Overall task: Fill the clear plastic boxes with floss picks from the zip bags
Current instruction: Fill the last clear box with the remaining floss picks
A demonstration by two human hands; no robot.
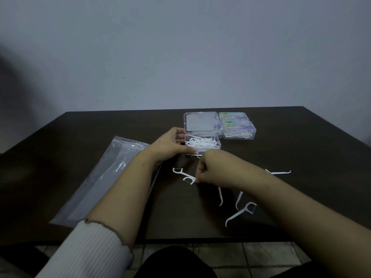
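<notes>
An open clear plastic box [217, 147] holding several white floss picks stands mid-table, its lid [200, 123] raised behind it. My left hand [170, 144] grips the box's left end. My right hand [208, 170], fingers curled, pinches a floss pick [189, 180] lying on the table just in front of the box. A second pick [179, 171] lies beside it. More loose picks [240, 212] are scattered to the right under and beyond my right forearm. A flat clear zip bag [100, 181] lies at the left under my left forearm.
Two closed, filled boxes with coloured labels [239, 130] stand behind and to the right of the open one. The dark table [301, 141] ends at a front edge near my lap, with tiled floor below. A grey wall rises behind.
</notes>
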